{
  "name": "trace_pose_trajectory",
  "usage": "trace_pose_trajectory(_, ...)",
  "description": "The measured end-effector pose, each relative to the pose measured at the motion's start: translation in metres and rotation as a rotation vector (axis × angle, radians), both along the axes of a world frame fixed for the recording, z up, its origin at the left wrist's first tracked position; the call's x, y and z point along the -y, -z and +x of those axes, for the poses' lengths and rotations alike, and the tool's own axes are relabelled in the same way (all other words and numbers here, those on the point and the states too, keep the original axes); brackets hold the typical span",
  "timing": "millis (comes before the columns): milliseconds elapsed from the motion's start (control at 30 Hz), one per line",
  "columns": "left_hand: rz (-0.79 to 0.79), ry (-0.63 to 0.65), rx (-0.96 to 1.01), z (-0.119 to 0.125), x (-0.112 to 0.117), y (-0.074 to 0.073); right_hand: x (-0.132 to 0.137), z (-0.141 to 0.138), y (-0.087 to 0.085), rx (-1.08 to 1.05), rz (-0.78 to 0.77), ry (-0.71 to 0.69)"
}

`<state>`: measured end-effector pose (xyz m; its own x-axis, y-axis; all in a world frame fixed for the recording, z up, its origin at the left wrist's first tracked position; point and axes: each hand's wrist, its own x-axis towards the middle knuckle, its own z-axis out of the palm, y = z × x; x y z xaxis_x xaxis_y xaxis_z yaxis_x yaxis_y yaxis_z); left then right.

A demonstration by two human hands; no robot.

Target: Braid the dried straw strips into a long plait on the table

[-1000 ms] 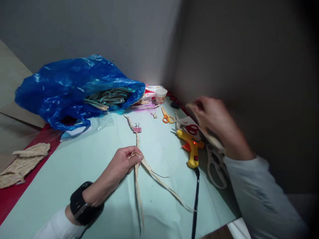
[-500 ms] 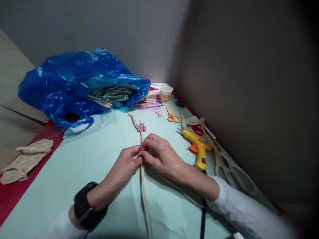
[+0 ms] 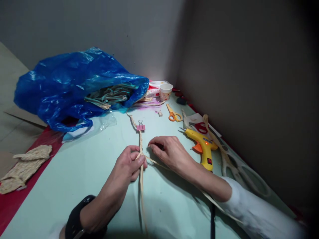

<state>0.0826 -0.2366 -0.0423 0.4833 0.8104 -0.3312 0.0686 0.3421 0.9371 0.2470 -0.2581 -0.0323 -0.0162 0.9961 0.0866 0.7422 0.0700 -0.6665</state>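
A thin braid of pale, straw-like strands runs down from a pink binder clip. My left hand pinches the lower end of the braid between thumb and fingers. Below that grip, loose strands hang toward me, and one strand slants right, passing beneath my right hand. Apart from the braid, to its right, my right hand hovers with loosely curved fingers, and nothing shows between its thumb and fingertips.
A blue plastic bag with strands inside lies at back left. To the right are a yellow glue gun, orange scissors, red-handled scissors and large pale scissors. A paper cup stands behind; a woven piece lies left.
My right hand has moved off the braid to the right, its fingertips now away from the strands. My left hand stays at the braid. One strand now stretches out to the right.
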Motion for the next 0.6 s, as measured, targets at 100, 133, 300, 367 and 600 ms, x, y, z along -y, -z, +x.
trace_pose_trajectory(100, -0.008, 0.04, -0.024, -0.001, -0.002, -0.001, 0.001, -0.004, 0.002, -0.022, -0.042, 0.004)
trace_pose_trajectory(133, -0.008, 0.045, -0.027, -0.001, -0.002, -0.002, 0.001, -0.006, 0.002, -0.021, -0.055, 0.014)
trace_pose_trajectory(300, -0.013, 0.061, -0.029, 0.0, -0.002, 0.001, 0.002, -0.013, 0.007, 0.001, -0.053, 0.064)
trace_pose_trajectory(367, -0.007, 0.062, -0.027, 0.0, -0.002, 0.003, 0.003, -0.014, 0.008, -0.014, -0.044, 0.074)
trace_pose_trajectory(600, -0.055, 0.007, -0.037, 0.002, -0.004, 0.005, 0.008, -0.013, 0.008, -0.15, -0.114, 0.03)
